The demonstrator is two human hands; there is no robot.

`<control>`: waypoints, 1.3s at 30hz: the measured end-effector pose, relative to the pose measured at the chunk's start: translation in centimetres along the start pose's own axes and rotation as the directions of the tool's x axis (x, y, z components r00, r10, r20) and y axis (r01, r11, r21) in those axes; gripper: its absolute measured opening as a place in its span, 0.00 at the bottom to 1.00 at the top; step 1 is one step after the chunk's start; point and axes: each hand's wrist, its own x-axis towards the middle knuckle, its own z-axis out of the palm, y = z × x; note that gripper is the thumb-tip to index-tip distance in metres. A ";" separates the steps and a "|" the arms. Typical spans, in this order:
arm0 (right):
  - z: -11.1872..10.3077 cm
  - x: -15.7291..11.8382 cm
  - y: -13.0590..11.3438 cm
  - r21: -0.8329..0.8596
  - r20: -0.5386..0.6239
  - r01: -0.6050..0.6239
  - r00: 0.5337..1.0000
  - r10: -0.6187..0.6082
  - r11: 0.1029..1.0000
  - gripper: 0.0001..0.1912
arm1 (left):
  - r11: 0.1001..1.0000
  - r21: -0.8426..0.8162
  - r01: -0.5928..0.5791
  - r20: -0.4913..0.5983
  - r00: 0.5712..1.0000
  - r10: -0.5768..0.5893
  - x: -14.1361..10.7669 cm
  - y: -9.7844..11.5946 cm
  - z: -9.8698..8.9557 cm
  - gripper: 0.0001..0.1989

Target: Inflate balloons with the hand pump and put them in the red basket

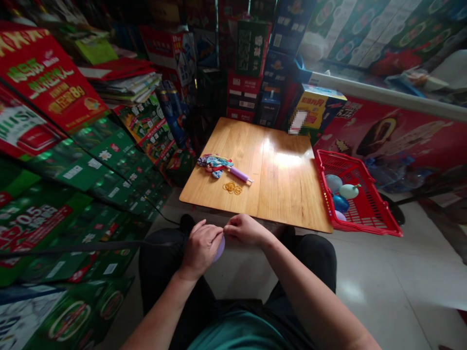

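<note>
the left hand was closed around the purple balloon, near the table. the right hand seemed to pinch its neck; this neck-handling step called for steady fingertips.

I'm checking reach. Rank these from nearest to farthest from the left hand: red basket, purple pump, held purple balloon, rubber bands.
1. Held purple balloon: in the left hand.
2. Rubber bands: table, near side.
3. Purple pump: just beyond them.
4. Red basket: far right.
</note>
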 end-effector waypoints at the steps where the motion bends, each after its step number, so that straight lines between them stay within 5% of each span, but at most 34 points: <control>1: -0.6 0.9 0.2 -0.046 -0.010 -0.022 1.000 0.022 0.999 0.15 | 1.000 0.017 0.013 -0.004 1.000 -0.013 0.2 -0.1 -0.1 0.01; 7: -5.7 7.9 1.9 -0.321 -0.493 -0.228 0.869 0.043 0.919 0.11 | 0.987 0.034 0.154 0.008 0.988 -0.155 0.2 -1.0 0.2 0.09; 12: -7.1 11.8 3.1 -0.383 -0.589 -0.305 0.808 0.024 0.872 0.10 | 0.977 -0.058 0.208 0.019 0.978 -0.207 0.4 -1.7 0.7 0.10; 18: -6.4 13.0 3.7 -0.378 -0.623 -0.316 0.782 0.014 0.870 0.10 | 0.962 -0.136 0.235 0.001 0.971 -0.237 1.1 -1.9 0.7 0.12; 26: -6.6 9.8 2.7 -0.246 -0.631 -0.166 0.775 -0.028 0.955 0.09 | 0.866 -0.418 0.274 -0.051 0.945 -0.324 2.6 -1.7 1.4 0.15; 39: -1.9 -1.2 -1.9 -0.069 -0.527 0.136 0.836 -0.152 0.988 0.07 | 0.791 -0.564 0.236 0.005 0.959 -0.283 2.5 2.2 4.1 0.16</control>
